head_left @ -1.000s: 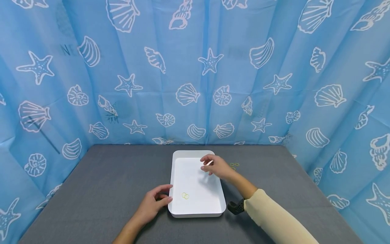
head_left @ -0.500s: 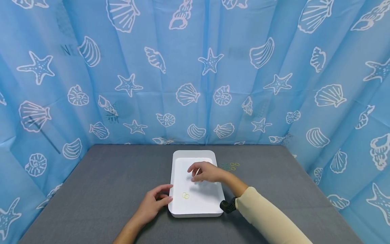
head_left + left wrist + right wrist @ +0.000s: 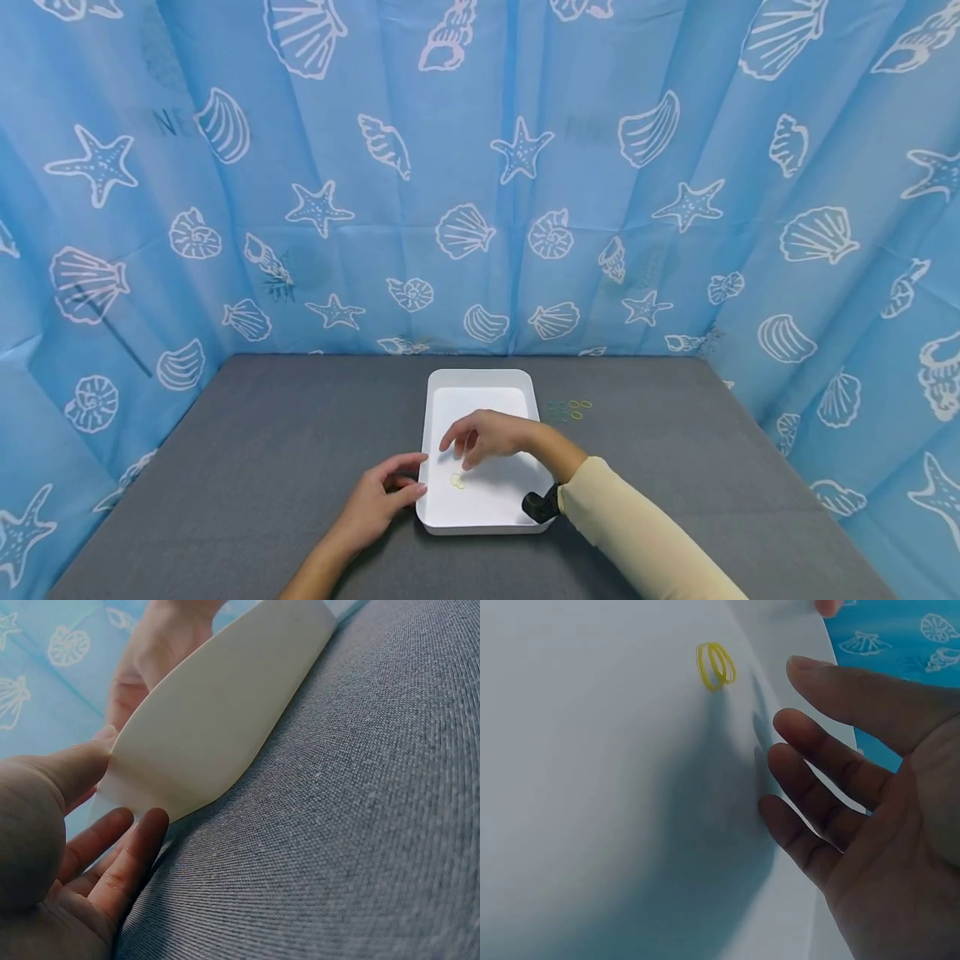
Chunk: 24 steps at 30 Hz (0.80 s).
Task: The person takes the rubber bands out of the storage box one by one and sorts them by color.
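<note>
A white rectangular tray (image 3: 480, 508) lies on the grey cloth. My left hand (image 3: 386, 496) touches its left wall with fingertips and thumb; in the left wrist view the fingers (image 3: 124, 874) lie against the outer side. Inside, near the front left, two thin yellow rubber bands (image 3: 457, 481) overlap on the tray floor. Over the tray hovers my right hand (image 3: 491, 437), fingers loosely bent and pointing down to the left, nothing between them. In the right wrist view the yellow bands (image 3: 716, 666) lie beyond the thumb and fingers (image 3: 806, 776), apart from them.
Right of the tray, several yellow bands (image 3: 576, 415) and several dark green ones (image 3: 558, 407) lie on the grey cloth (image 3: 300, 417). A blue curtain (image 3: 480, 183) with shells and starfish hangs behind and at both sides. The right wrist wears a black band (image 3: 540, 505).
My right hand has moved left and toward the front across the tray, nearer the yellow rubber bands. It has uncovered the green bands on the cloth. My left hand stays at the wall.
</note>
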Tool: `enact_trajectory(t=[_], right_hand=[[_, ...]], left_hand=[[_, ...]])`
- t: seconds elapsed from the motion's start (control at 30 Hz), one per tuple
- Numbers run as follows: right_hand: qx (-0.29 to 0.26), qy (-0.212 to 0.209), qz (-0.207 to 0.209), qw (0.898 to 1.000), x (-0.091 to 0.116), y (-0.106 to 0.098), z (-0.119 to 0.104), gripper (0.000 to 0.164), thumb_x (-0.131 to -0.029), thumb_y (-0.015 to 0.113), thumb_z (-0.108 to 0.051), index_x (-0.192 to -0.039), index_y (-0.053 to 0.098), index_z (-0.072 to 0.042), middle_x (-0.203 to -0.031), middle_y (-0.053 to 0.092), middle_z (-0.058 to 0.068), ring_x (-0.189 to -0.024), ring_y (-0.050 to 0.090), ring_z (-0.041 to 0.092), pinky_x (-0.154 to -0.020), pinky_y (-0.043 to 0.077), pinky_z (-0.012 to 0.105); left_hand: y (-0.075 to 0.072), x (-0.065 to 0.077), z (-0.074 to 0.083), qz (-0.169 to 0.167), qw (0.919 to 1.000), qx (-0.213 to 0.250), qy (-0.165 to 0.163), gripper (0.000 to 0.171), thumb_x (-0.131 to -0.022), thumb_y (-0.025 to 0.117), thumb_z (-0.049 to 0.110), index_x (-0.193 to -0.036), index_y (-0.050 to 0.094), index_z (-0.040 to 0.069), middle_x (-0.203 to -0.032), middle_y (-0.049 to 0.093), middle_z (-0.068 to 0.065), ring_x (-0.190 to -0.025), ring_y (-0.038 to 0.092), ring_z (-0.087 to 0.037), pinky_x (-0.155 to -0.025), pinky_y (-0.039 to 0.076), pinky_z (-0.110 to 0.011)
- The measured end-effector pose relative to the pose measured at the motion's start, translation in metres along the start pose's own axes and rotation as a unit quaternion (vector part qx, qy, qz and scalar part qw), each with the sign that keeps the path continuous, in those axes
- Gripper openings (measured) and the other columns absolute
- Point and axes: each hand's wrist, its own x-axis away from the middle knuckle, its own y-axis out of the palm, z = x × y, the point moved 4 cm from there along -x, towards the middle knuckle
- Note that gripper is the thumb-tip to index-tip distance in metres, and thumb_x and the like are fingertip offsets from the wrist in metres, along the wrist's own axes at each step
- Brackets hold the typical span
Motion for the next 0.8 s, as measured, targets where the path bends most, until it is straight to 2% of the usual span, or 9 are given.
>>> enact_trajectory(t=[0.17,0.37,0.8], right_hand=[[-0.018,-0.016,-0.030,0.999,-0.004,0.007,-0.004,0.031,-0.081,0.073,0.008,-0.109,0.070,-0.004,-0.084,0.062,0.006,-0.075,0.053,0.011,-0.069,0.043,0.022],[-0.039,-0.004,-0.063,0.997,-0.007,0.014,-0.002,0.020,-0.081,0.073,0.008,-0.099,0.073,-0.002,-0.073,0.056,-0.002,-0.069,0.049,0.006,-0.065,0.039,0.020],[-0.005,0.015,-0.047,0.999,-0.008,0.018,0.001,0.013,-0.080,0.074,0.006,-0.088,0.073,-0.004,-0.066,0.055,-0.002,-0.062,0.047,0.006,-0.061,0.036,0.020]], left_hand=[[0.000,0.000,0.000,0.000,1.0000,0.005,0.000,0.042,-0.085,0.075,0.010,-0.125,0.062,0.004,-0.116,0.062,-0.016,-0.090,0.063,-0.022,-0.071,0.048,-0.025],[0.000,-0.001,-0.001,-0.001,0.9999,0.010,0.003,0.043,-0.086,0.074,0.009,-0.126,0.062,0.003,-0.117,0.062,-0.016,-0.089,0.063,-0.021,-0.070,0.048,-0.025],[0.000,0.000,0.000,0.001,1.0000,0.006,0.000,0.043,-0.085,0.075,0.009,-0.126,0.062,0.003,-0.117,0.062,-0.016,-0.089,0.062,-0.021,-0.070,0.048,-0.025]])
